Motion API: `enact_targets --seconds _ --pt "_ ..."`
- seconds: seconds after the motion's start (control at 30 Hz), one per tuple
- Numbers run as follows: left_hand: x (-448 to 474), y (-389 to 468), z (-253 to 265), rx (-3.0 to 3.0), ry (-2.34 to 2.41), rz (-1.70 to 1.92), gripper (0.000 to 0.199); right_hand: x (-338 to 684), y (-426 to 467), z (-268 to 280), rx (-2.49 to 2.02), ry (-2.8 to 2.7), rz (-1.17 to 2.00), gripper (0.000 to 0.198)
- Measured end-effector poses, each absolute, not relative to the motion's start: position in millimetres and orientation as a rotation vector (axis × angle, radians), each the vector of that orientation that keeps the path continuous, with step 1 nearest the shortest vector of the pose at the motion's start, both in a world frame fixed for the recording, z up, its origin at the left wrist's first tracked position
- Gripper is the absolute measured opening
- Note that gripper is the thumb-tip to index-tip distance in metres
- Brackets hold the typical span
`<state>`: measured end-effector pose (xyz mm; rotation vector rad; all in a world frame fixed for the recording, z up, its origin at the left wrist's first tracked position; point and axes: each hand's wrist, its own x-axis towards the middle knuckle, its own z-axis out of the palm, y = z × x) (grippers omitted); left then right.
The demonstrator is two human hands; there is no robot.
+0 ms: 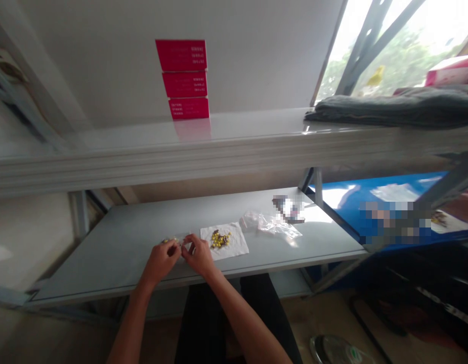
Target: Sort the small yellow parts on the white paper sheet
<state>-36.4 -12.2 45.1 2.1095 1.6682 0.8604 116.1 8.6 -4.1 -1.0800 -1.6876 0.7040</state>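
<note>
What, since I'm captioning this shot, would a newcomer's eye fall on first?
Likely the three red boxes stacked on the upper shelf. Next, the yellow and dark pieces on a white sheet, beside the right hand. The bright window at upper right also draws the eye.

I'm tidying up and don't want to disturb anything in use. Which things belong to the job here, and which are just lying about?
Seemingly in use:
clear plastic between the left hand and right hand;
small yellow and dark pieces;
white sheet beneath them;
clear bags beside it, probably.

Apparently just lying about:
three stacked red boxes;
grey cloth.
</note>
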Motion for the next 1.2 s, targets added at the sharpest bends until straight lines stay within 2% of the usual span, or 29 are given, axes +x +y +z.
enact_targets --seconds 0.07,0.17,0.27,0.43,0.53,0.77,1.07,1.2 --pt "-34 -14 41 2.006 1.607 0.969 0.028 117 8 -5 -1.011 -1.683 0.784 0.028" --pt "-34 -15 31 1.742 1.606 1.312 0.027 119 10 -5 -0.942 -1.597 0.916 0.023" --pt "-33 -12 25 1.371 1.500 1.573 0.045 124 18 -1 -0.829 -1.492 1.095 0.022" --pt "-15 0 23 1.089 1.152 1.336 0.060 155 38 16 -0.767 -1.347 1.138 0.021" --pt "4 11 23 1.078 1.159 1.382 0.056 184 45 25 -0.856 -1.400 1.039 0.017" --pt "38 33 16 1.256 1.166 1.411 0.047 229 50 8 -1.022 -1.535 0.837 0.030" --pt "46 39 -5 1.266 1.199 1.499 0.040 241 53 -11 -1.006 -1.351 0.866 0.026" --pt "46 39 -10 1.287 1.235 1.505 0.038 238 49 -7 -0.959 -1.376 0.899 0.033"
